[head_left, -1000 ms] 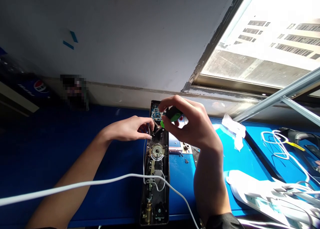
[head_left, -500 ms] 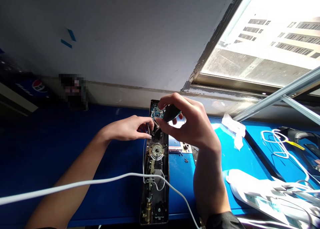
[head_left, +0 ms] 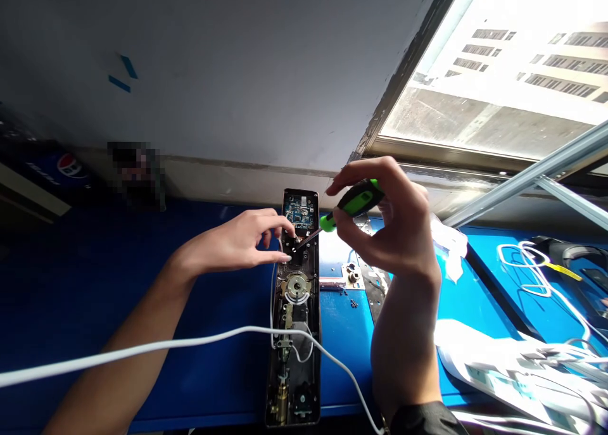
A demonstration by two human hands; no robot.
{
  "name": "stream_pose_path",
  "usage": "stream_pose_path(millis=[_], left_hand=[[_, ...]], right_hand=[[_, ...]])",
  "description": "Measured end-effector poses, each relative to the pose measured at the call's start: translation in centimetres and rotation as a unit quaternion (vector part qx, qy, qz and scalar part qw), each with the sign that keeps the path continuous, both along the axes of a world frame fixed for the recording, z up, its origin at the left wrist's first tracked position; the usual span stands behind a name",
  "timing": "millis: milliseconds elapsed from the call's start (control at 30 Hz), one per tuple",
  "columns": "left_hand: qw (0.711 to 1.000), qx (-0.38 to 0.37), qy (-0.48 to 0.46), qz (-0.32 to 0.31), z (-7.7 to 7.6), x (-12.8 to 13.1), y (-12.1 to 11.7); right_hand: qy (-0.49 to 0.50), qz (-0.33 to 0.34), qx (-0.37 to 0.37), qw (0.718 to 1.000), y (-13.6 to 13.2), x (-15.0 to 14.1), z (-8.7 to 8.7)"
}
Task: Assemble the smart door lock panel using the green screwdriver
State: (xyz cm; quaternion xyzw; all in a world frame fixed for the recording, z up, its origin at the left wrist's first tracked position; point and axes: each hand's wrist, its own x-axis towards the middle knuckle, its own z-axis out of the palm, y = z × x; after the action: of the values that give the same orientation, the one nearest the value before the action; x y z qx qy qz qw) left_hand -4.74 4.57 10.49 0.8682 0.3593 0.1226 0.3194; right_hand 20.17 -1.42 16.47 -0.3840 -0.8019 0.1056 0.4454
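The right hand (head_left: 398,223), gripping the screwdriver (head_left: 356,201), has shifted rightward; the left hand (head_left: 242,240) stays, fingers parted, over the housing (head_left: 317,384).

Workshop, by screwdriver (head_left: 355,203) and circuit board (head_left: 299,214)

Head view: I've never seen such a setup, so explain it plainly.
No robot here: a person works with bare hands, filmed by a camera worn on the head, looking forward and down. On the blue table lies a long, open, dark casing with a circuit board at its far end. The right hand holds a green-and-black screwdriver, its shaft pointing into the casing. The left hand reaches over the casing, thumb and forefinger apart. Small dark pieces, perhaps screws, lie to the right; a white cable crosses nearer the camera.
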Motion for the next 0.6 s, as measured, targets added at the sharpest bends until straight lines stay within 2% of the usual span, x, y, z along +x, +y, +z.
stream_pose_path(millis=[67, 200, 333, 433, 600], left_hand=[[0.999, 0.026, -0.021, -0.006, -0.2, 1.1, -0.4], [0.999, 0.032, -0.025, -0.036, -0.9, 2.8, -0.8], [0.999, 0.043, -0.008, -0.032, -0.8, 3.7, -1.2], [0.998, 0.052, -0.018, -0.038, -0.2, 4.9, -1.5], [0.992, 0.063, 0.020, -0.103, -0.1, 8.9, -0.9]], right_hand=[[0.023, -0.002, -0.010, 1.000, -0.3, 0.4, 0.4], [0.073, -0.015, -0.001, 0.997, -0.8, 1.6, 0.7], [0.094, -0.057, 0.005, 0.994, -1.1, 4.0, 0.4], [0.028, -0.074, -0.063, 0.995, -1.0, 6.0, 0.1], [-0.061, -0.083, -0.169, 0.980, -0.2, 7.9, -0.4]])
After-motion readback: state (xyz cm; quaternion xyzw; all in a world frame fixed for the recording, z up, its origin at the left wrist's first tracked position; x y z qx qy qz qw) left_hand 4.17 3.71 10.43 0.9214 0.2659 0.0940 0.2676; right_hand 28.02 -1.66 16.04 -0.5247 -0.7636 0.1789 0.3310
